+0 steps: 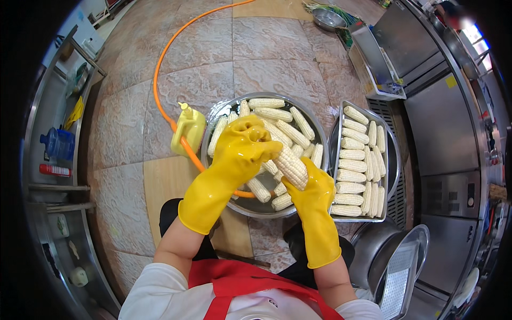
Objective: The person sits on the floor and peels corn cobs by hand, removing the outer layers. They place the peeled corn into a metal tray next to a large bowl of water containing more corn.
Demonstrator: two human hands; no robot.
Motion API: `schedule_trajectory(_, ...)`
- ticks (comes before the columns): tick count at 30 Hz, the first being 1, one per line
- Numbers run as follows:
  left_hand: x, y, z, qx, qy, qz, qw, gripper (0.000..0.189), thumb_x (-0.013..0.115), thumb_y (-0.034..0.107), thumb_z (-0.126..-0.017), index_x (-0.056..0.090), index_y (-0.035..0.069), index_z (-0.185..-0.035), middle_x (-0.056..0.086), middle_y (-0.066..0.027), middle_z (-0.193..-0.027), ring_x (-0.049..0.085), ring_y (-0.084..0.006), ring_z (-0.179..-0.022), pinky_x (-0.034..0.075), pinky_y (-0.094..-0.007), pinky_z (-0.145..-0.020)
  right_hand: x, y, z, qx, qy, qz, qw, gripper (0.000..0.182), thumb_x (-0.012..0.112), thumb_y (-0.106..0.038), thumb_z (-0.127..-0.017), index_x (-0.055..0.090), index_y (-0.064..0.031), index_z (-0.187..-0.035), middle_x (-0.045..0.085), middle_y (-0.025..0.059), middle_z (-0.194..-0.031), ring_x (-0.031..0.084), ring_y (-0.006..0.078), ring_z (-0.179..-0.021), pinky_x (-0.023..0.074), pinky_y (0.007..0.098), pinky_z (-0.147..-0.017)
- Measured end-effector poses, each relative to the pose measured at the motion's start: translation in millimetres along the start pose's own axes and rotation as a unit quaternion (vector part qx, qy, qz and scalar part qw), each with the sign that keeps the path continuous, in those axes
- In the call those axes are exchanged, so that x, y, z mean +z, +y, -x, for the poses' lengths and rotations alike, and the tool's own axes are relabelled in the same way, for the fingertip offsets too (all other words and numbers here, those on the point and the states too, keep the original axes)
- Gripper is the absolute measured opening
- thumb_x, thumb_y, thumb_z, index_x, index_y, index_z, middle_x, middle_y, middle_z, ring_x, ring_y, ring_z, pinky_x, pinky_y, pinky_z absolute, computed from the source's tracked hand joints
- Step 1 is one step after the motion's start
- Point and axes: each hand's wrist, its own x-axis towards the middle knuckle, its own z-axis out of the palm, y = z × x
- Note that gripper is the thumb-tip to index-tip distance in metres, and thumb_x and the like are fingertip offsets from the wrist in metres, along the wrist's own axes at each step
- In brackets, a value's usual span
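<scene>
Both hands wear yellow rubber gloves above a round metal basin (269, 215) of water with many white corn cobs. My right hand (308, 186) grips the lower end of a husked corn cob (291, 166). At the cob's upper end, my left hand (250, 144) has its fingers closed on the tip. An orange hose (191, 155) runs into the basin from the left. Right of the basin, a rectangular metal tray (338, 160) holds cobs laid in rows, resting over another round basin (394, 160).
A yellow plastic jug (191, 130) stands left of the basin on the tiled floor. Nested metal basins and a perforated tray (396, 288) lean at the lower right. Steel cabinets (444, 120) line the right side, a metal shelf (60, 187) the left. A white crate (374, 90) stands farther off.
</scene>
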Motion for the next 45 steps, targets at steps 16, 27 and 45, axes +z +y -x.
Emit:
schedule_trajectory(16,-23.4,-14.7,32.3,-0.333,-0.100,-0.114,0.931,0.039,0.069,0.012,-0.091,0.066,0.008,-0.129,0.067,-0.0194,-0.121,0.059,-0.0392,-0.116,0.045,-0.0476,-0.102,-16.2,1.7,5.6,0.209,-0.070,-0.424,0.878,0.071,0.087,-0.028,-0.081,0.056,0.0059,-0.135,0.073,0.0191,-0.098,0.072,0.0220,-0.079,0.0556,0.0314,-0.069)
schedule_trajectory(27,-12.7,-0.9,12.7,-0.484,-0.191,0.216,0.826,0.050,0.067,0.018,-0.099,0.055,0.005,-0.146,0.063,-0.0133,-0.138,0.059,-0.0177,-0.123,0.044,-0.0321,-0.108,4.8,24.5,14.1,0.193,-0.313,-0.824,0.431,0.093,0.044,-0.071,-0.099,0.049,0.0114,-0.140,0.073,0.0277,-0.094,0.073,0.0287,-0.062,0.0593,0.0341,-0.051)
schedule_trajectory(45,14.1,34.1,26.6,-0.444,0.116,0.148,0.876,0.020,0.074,0.015,-0.091,0.078,0.001,-0.104,0.076,-0.0164,-0.106,0.073,-0.0267,-0.097,0.055,-0.0342,-0.088,23.3,-9.2,28.5,0.184,-0.261,-0.633,0.705,0.074,0.061,-0.051,-0.099,0.048,0.0065,-0.143,0.071,0.0178,-0.092,0.074,0.0256,-0.074,0.0601,0.0313,-0.064)
